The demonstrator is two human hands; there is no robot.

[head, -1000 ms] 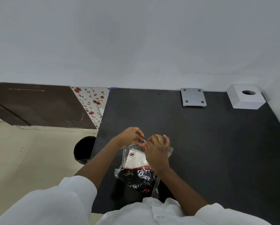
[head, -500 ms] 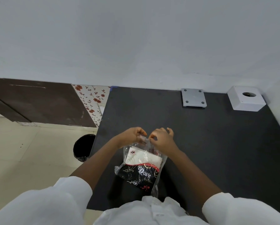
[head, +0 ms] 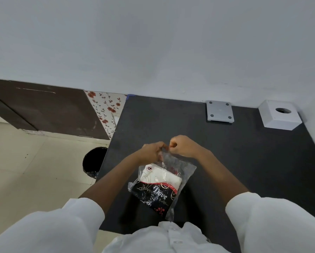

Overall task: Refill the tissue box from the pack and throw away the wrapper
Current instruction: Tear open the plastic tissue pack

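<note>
Black table (head: 244, 161) against a pale wall; the pack (head: 160, 185) lies just before the person, long axis running from the hands back toward the body; left hand (head: 152, 152) and right hand (head: 183, 146) are closed side by side, both pinching the clear wrapper's far edge; the tear likely runs between them; box (head: 278, 115) sits far right; bin (head: 93, 161) left, on the floor.

Black table (head: 244, 161) — tissue box (head: 278, 115), grey plate (head: 219, 111), tissue pack (head: 158, 189)
</note>
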